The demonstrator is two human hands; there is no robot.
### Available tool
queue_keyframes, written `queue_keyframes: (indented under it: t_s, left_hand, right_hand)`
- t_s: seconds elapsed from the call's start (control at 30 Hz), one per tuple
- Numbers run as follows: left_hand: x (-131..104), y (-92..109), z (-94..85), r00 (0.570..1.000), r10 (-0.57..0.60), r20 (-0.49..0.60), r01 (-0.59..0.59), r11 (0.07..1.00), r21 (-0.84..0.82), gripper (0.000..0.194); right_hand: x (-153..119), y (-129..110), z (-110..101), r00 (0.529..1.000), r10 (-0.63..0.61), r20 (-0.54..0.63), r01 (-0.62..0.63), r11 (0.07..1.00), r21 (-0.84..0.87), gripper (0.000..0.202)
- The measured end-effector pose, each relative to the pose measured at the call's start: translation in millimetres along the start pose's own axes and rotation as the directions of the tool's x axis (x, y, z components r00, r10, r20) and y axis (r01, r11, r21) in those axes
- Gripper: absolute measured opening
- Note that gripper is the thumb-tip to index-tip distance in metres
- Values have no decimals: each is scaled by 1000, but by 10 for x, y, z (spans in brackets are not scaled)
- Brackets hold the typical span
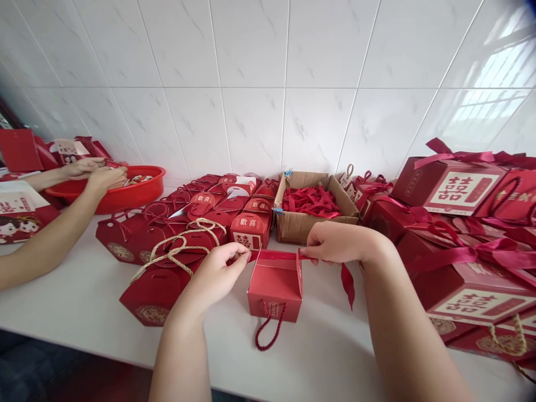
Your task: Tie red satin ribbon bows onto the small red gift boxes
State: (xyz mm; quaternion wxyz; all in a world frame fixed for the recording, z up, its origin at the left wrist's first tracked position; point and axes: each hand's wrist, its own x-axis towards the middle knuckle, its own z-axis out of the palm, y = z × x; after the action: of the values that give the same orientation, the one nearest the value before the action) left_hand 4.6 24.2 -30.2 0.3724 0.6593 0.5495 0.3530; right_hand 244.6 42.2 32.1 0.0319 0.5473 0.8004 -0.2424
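A small red gift box (274,282) stands on the white table in front of me, its top open and a dark red cord handle (268,338) hanging from the near side. A red ribbon (276,255) runs across the upper part of the box toward both sides. At the left side, my left hand (221,273) is closed in a pinch on one end of the ribbon. My right hand (335,243) pinches the ribbon close to the box's right side, and a loose tail dangles below that hand. The inside of the box shows no contents from here.
Just behind, a cardboard box (293,224) holds red ribbons. Closed red gift boxes (249,223) crowd the left; larger ribbon-tied boxes (456,187) are stacked right. Far left, another person's hands (103,174) work over a red plastic basin (144,192). A tiled wall (255,128) rises behind.
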Motion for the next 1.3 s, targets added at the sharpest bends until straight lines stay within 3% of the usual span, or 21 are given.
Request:
queue_keyframes:
  t_s: [0.3,0.5,0.8,0.93,1.3]
  left_hand:
    - [-4,18,-23,997,-10,-77,11,1000,16,32]
    - [3,3,7,998,5,-61,-5,1000,1,33]
    - [-8,35,-4,996,-20,-82,19,1000,-21,31]
    - [2,16,-21,991,-12,-137,6,999,-43,33]
    - [-23,88,50,976,66,-207,-88,991,-99,34]
  right_hand:
    - [-85,1,-34,999,-32,-18,32,999,-1,33]
    - [-37,27,-1,997,-60,55,55,995,83,27]
    - [-48,47,-23,997,-60,43,54,992,110,32]
    - [-90,40,-53,999,-37,-28,39,997,67,36]
    - [-191,70,-35,991,-22,-130,35,995,96,17]
